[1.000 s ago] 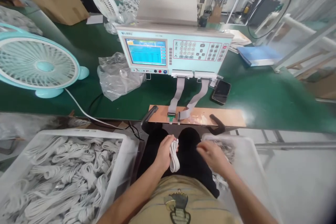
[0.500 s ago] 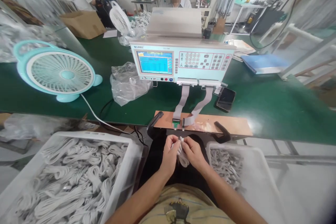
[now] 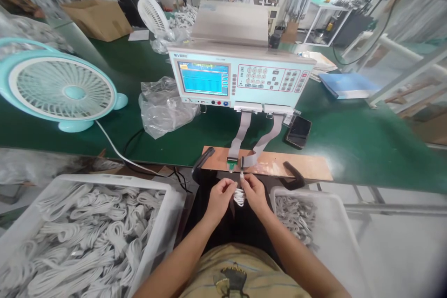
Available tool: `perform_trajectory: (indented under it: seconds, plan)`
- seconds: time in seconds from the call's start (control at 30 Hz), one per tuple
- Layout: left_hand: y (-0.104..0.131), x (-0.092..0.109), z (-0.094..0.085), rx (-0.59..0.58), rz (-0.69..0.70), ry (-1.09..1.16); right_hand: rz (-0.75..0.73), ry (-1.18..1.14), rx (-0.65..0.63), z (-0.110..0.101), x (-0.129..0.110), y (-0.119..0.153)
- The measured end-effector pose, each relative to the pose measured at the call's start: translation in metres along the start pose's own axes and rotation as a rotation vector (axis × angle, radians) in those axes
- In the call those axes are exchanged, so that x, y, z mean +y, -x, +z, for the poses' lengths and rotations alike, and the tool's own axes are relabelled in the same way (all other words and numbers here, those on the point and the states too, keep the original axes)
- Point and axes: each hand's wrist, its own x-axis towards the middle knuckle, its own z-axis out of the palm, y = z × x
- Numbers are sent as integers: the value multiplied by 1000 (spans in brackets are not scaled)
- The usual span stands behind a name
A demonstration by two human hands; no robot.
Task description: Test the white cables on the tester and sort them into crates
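Observation:
A coiled white cable (image 3: 239, 197) hangs between my two hands at the table's front edge. My right hand (image 3: 254, 192) pinches one white plug (image 3: 241, 174) of it, which points up against the right test connector (image 3: 242, 163); I cannot tell how deep it sits. My left hand (image 3: 221, 195) is closed at the coil's left side, fingertips pinched on part of the cable that they mostly hide. Just above that hand is the left connector with a small green board (image 3: 231, 166). Grey ribbon cables (image 3: 239, 135) run from both connectors up to the cable tester (image 3: 240, 77), whose screen is lit.
A bin of coiled cables (image 3: 167, 191) stands at left, a smaller bin (image 3: 335, 194) at right. Black clamps (image 3: 294, 176) hold the copper-coloured board (image 3: 307, 166). A fan (image 3: 63, 88), plastic bag (image 3: 167, 107), phone (image 3: 299, 132) and blue folder (image 3: 349, 85) lie on the table. A person sits opposite.
My hands have moved apart, and the right one has brought a plug up to the right connector. The coil now hangs lower between them. The view has shifted slightly.

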Motion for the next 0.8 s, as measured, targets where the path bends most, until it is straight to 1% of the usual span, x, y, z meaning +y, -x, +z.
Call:
perform_trajectory:
  seconds: [0.07, 0.13, 0.2, 0.23, 0.27, 0.33, 0.4, 0.43, 0.5, 0.57, 0.6, 0.63, 0.7, 0.77, 0.8]
  plan:
    - [-3, 1, -4, -45, -31, 38, 5, -26, 2, 0, -1, -1]
    - [-5, 2, -9, -148, -148, 167, 33, -75, -9, -1, -4, -1]
    - [-7, 2, -15, -267, -281, 322, 85, -135, -17, -1, -7, -1]
    - [-8, 2, -18, -315, -326, 387, 117, -166, -17, -1, -9, 0]
    - [-8, 2, -22, -352, -351, 437, 153, -198, -14, -1, -11, 0]
    - [-7, 3, -28, -405, -353, 505, 226, -271, -1, 1, -15, -1]
    - [-6, 4, -33, -421, -325, 532, 303, -360, 10, 3, -18, -2]
    - [-5, 4, -34, -406, -310, 523, 340, -403, 18, 4, -19, -3]
    - [-4, 6, -33, -319, -269, 450, 395, -466, 41, 7, -21, -5]
    - [-5, 7, -30, -213, -193, 296, 418, -496, 58, 8, -22, -6]
    - [-6, 8, -29, -187, -143, 191, 418, -500, 55, 7, -22, -7]
    - [-7, 8, -28, -181, -83, 77, 412, -500, 44, 7, -22, -6]
    - [-12, 10, -26, -215, 45, -141, 396, -491, 15, 5, -20, -6]
    - [-17, 10, -24, -227, 169, -282, 381, -477, -14, 3, -17, -7]
    - [-19, 9, -23, -210, 221, -317, 374, -470, -26, 2, -16, -7]
